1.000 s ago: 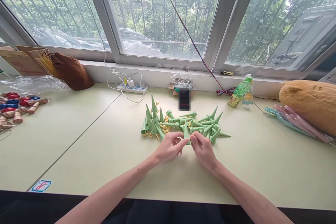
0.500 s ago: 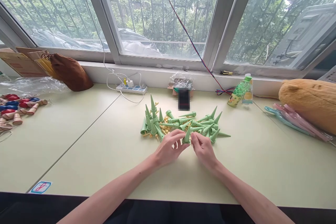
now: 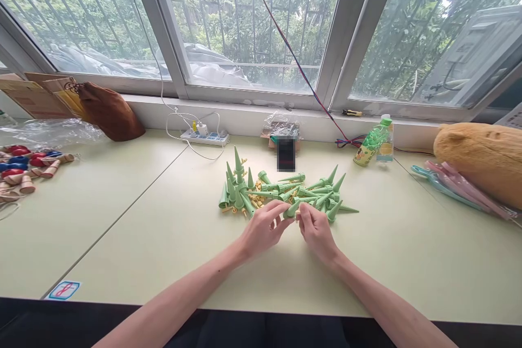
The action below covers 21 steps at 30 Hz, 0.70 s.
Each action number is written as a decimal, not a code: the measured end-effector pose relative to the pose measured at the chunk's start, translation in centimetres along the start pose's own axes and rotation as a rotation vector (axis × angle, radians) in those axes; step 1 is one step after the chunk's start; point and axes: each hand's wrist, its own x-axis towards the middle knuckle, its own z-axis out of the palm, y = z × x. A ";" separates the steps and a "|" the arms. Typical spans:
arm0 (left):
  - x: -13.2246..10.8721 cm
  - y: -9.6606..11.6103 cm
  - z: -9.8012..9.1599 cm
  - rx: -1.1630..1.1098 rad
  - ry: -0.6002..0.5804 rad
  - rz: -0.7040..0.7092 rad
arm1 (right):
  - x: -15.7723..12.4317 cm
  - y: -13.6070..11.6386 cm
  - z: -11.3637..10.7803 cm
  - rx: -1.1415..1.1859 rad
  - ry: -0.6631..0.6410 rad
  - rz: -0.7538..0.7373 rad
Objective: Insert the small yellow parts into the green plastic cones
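My left hand (image 3: 266,227) grips a green plastic watering spike (image 3: 291,210) between thumb and fingers, its pointed end tilted up and to the right. Close beside it, my right hand (image 3: 317,230) pinches a small cream-yellow plastic piece (image 3: 298,214) against the spike's side; whether the piece sits in the spike I cannot tell. Just beyond both hands lies a pile of similar green spikes (image 3: 322,198), some lying and some upright. Small yellow pieces (image 3: 258,201) are scattered among them.
A power strip (image 3: 205,138) with white cables lies near the window ledge. A drink bottle (image 3: 372,141) stands at the back right, near a plush toy (image 3: 481,160). A brown bag (image 3: 111,113) and wooden toys (image 3: 26,184) are at the left.
The green spike in my left hand has tilted further to the right and risen slightly. The yellow piece in my right hand now shows more clearly.
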 end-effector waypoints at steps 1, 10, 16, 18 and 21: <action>0.0 0.0 0.0 -0.004 0.003 -0.021 | 0.0 0.0 0.0 0.002 -0.003 0.002; 0.6 0.4 -0.3 -0.255 0.000 -0.363 | -0.1 0.1 -0.2 0.044 0.056 -0.004; 1.2 0.7 -0.6 -0.601 -0.117 -0.525 | -0.1 0.2 -0.2 0.007 0.034 -0.057; 1.3 0.9 -0.7 -0.681 -0.156 -0.562 | -0.2 0.1 -0.2 -0.029 0.001 -0.078; 1.4 1.1 -0.9 -0.735 -0.181 -0.592 | -0.3 0.1 -0.1 -0.057 -0.042 -0.091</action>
